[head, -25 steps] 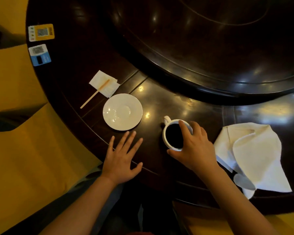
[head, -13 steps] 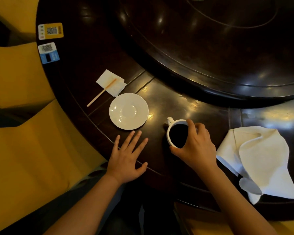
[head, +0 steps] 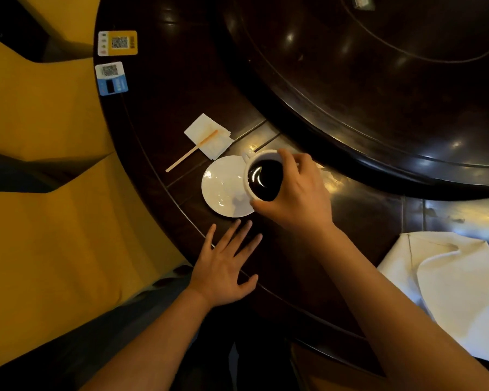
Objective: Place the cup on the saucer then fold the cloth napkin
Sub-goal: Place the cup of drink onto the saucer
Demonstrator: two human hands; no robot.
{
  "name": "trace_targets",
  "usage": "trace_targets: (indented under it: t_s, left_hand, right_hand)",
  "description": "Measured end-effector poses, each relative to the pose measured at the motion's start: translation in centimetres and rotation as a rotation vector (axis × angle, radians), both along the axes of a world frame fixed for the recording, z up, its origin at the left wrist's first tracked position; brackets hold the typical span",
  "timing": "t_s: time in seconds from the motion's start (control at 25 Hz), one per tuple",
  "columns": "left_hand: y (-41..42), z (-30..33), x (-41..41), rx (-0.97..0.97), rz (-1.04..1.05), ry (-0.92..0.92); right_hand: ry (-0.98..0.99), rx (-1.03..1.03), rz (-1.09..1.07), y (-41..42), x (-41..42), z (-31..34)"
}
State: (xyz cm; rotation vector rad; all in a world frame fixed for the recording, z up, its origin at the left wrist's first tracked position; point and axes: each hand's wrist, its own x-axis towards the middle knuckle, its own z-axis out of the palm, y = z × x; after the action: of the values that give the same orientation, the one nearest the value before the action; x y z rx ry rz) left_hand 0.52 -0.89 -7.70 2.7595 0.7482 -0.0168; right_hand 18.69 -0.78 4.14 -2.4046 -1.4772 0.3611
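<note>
The white cup [head: 264, 176], full of dark liquid, is gripped around its rim by the right hand [head: 297, 193], overlapping the 3 o'clock edge of the white saucer [head: 223, 187]; whether it touches the saucer cannot be told. The left hand [head: 223, 266] lies flat with fingers spread on the dark counter [head: 164, 114] just at the saucer's 6 o'clock. At the saucer's 11 o'clock a wooden stirrer [head: 191, 151] rests on a paper napkin [head: 208, 135], while the unfolded cloth napkin [head: 452, 286] lies well apart at 4 o'clock.
</note>
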Motion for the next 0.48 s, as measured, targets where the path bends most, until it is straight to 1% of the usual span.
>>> trace_targets:
  t_s: [0.24, 0.48]
  left_hand:
    - [0.0, 0.0, 0.0, 0.012, 0.007, -0.005]
    - [-0.1, -0.4, 0.0, 0.019, 0.007, -0.009]
  right_hand:
    - [-0.002, -0.058, 0.083, 3.3, -1.7, -2.1]
    - [0.004, -0.068, 0.085, 4.3, -3.0, -3.5]
